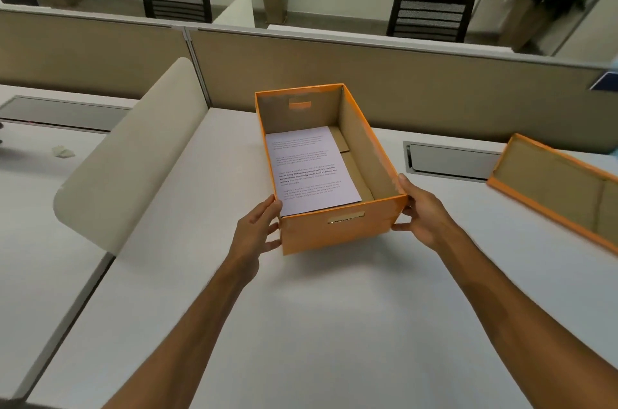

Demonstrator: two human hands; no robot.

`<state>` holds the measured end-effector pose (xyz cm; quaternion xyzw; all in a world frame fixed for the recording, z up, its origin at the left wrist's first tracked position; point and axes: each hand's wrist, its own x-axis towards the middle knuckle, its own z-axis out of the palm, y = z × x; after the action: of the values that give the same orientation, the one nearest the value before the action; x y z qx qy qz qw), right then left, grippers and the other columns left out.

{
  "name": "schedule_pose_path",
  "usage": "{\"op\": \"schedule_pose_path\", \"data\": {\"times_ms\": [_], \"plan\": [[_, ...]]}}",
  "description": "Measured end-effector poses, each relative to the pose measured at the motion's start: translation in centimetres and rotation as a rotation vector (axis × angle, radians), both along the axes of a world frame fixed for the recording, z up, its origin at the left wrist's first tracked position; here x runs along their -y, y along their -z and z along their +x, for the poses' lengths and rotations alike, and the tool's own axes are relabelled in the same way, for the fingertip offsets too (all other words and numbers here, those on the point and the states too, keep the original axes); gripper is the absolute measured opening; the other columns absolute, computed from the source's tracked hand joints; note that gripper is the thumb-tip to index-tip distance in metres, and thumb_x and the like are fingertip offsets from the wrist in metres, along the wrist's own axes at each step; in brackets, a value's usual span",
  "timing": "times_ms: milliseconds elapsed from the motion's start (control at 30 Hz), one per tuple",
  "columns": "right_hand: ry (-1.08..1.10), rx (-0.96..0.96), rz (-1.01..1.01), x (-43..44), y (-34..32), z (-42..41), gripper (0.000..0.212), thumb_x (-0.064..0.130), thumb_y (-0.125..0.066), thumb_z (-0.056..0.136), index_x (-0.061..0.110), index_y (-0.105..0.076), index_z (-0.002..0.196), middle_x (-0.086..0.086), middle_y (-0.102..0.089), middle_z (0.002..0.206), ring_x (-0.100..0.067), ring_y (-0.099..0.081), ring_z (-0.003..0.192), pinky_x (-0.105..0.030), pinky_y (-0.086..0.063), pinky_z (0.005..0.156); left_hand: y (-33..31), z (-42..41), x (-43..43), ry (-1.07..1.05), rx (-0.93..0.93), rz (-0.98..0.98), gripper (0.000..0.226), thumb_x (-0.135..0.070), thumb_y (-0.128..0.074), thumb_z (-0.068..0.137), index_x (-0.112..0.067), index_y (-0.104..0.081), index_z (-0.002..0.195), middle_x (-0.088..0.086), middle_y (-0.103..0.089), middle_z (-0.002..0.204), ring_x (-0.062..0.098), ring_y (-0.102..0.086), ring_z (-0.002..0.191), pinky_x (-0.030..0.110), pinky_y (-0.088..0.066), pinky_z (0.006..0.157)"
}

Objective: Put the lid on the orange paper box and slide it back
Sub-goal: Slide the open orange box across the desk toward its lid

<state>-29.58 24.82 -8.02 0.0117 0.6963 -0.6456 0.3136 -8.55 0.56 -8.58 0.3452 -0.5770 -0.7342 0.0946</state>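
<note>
**White desk, open box held at near corners**

White desk [317, 325], beige partition behind. Orange box [337, 228] between both hands, lidless, printed sheet [309, 171] inside. Left hand [255, 233] clasps near-left corner; right hand [423, 213] clasps near-right corner. Lid [548, 187] upturned, well right of right hand.
</note>
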Motion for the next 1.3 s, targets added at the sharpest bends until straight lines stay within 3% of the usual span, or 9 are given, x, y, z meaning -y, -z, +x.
{"op": "schedule_pose_path", "data": {"times_ms": [133, 267, 433, 667, 833, 1000, 1200, 1300], "plan": [[0.028, -0.012, 0.0, -5.7, -0.7, 1.5, 0.038, 0.057, -0.057, 0.091, 0.029, -0.069, 0.114, -0.005, -0.07, 0.101, -0.027, -0.064, 0.108, -0.049, -0.055, 0.063, -0.7, 0.2, -4.6, 0.054, -0.007, -0.003, 0.08, -0.069, -0.066, 0.067, -0.033, -0.055, 0.137, -0.012, -0.063, 0.13, 0.023, -0.061, 0.113, 0.035, -0.058, 0.074], [0.044, -0.015, -0.013, -12.2, -1.1, 3.7, 0.032, 0.055, -0.06, 0.09, 0.031, -0.072, 0.107, -0.005, -0.071, 0.102, -0.027, -0.065, 0.107, -0.053, -0.056, 0.067, -1.1, 1.3, -9.5, 0.097, -0.013, -0.018, 0.072, -0.068, -0.069, 0.069, -0.036, -0.059, 0.133, -0.013, -0.066, 0.125, 0.02, -0.064, 0.109, 0.032, -0.059, 0.069], [0.047, -0.036, -0.033, -19.6, -1.5, 6.5, 0.034, 0.054, -0.061, 0.089, 0.032, -0.069, 0.113, -0.008, -0.069, 0.113, -0.028, -0.064, 0.111, -0.064, -0.053, 0.081, -1.3, 3.0, -16.2, 0.108, -0.006, -0.063, 0.063, -0.066, -0.065, 0.076, -0.035, -0.06, 0.131, -0.008, -0.065, 0.125, 0.025, -0.063, 0.11, 0.037, -0.059, 0.073], [0.077, -0.043, -0.043, -27.5, -1.4, 11.7, 0.041, 0.055, -0.063, 0.087, 0.028, -0.071, 0.116, -0.007, -0.07, 0.117, -0.029, -0.064, 0.111, -0.061, -0.056, 0.081, -1.5, 6.2, -24.1, 0.096, 0.02, -0.049, 0.047, -0.057, -0.057, 0.08, -0.036, -0.066, 0.121, -0.004, -0.066, 0.124, 0.025, -0.061, 0.112, 0.044, -0.057, 0.081], [0.11, -0.021, -0.06, -30.5, -0.1, 14.5, 0.042, 0.055, -0.065, 0.086, 0.025, -0.074, 0.114, -0.006, -0.074, 0.106, -0.03, -0.066, 0.108, -0.061, -0.056, 0.081, -0.8, 7.8, -26.8, 0.095, 0.033, -0.062, 0.038, -0.053, -0.052, 0.089, -0.035, -0.065, 0.121, -0.002, -0.064, 0.126, 0.026, -0.06, 0.113, 0.043, -0.056, 0.081], [0.156, 0.003, -0.074, -31.9, 1.5, 16.7, 0.042, 0.055, -0.071, 0.078, 0.026, -0.074, 0.108, 0.009, -0.076, 0.081, -0.029, -0.066, 0.103, -0.055, -0.057, 0.071, 0.3, 9.1, -27.7, 0.116, 0.068, -0.07, 0.044, -0.052, -0.05, 0.092, -0.03, -0.061, 0.128, 0.001, -0.062, 0.131, 0.029, -0.058, 0.117, 0.056, -0.051, 0.095], [0.191, 0.033, -0.069, -32.4, 3.0, 19.0, 0.04, 0.055, -0.07, 0.08, 0.029, -0.072, 0.111, 0.004, -0.077, 0.1, -0.029, -0.066, 0.109, -0.06, -0.055, 0.079, 1.3, 10.8, -28.3, 0.154, 0.088, -0.053, 0.046, -0.057, -0.05, 0.088, -0.032, -0.063, 0.125, -0.003, -0.062, 0.131, 0.027, -0.058, 0.117, 0.055, -0.051, 0.096], [0.197, 0.042, -0.068, -32.6, 3.7, 20.1, 0.044, 0.056, -0.069, 0.081, 0.031, -0.07, 0.117, 0.002, -0.075, 0.11, -0.029, -0.065, 0.113, -0.064, -0.051, 0.089, 1.8, 11.4, -28.2, 0.158, 0.094, -0.039, 0.035, -0.057, -0.05, 0.091, -0.037, -0.065, 0.116, -0.009, -0.065, 0.122, 0.025, -0.059, 0.115, 0.052, -0.052, 0.094]]}}
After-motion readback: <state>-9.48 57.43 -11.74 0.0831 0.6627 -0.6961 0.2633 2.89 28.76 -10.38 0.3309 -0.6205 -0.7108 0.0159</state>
